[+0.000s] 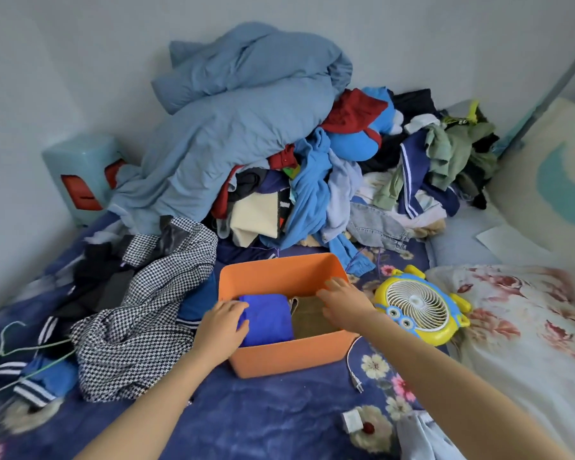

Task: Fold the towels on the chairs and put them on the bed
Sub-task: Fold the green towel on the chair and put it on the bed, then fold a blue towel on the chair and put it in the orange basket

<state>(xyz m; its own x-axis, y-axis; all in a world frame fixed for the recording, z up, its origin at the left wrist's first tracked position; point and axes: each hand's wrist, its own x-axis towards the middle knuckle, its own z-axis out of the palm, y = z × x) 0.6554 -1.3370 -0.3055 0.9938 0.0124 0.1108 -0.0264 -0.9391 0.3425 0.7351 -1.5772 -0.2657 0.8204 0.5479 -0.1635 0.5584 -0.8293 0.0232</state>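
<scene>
**Settling two folded towels side by side in the box on the bed**

The orange box [279,356] sits on the bed [263,419], and both towels are already inside it. The blue towel [269,318] fills the box's 9 o'clock half; the brown towel [309,318] lies beside it on the 3 o'clock side and looks to be touching it.

The left hand [224,322] grips the blue towel's outer edge with its fingers curled over the fold. The right hand [341,298] is open, its fingers stretched flat over the brown towel.

The step in hand seems to be seating the towels. To do it well, hold the blue fold shut while it settles and smooth the brown one down with the flat palm. Each bundle should stay on its own side so that neither springs open. The houndstooth garment [153,293] at the box's 9 o'clock should stay out of the box.

A yellow fan [419,307] lies at the box's 3 o'clock, and a heap of clothes [312,194] at its 12 o'clock.

No brand or label can be read. Some pale lettering on a green garment in the heap is too small to make out.
</scene>
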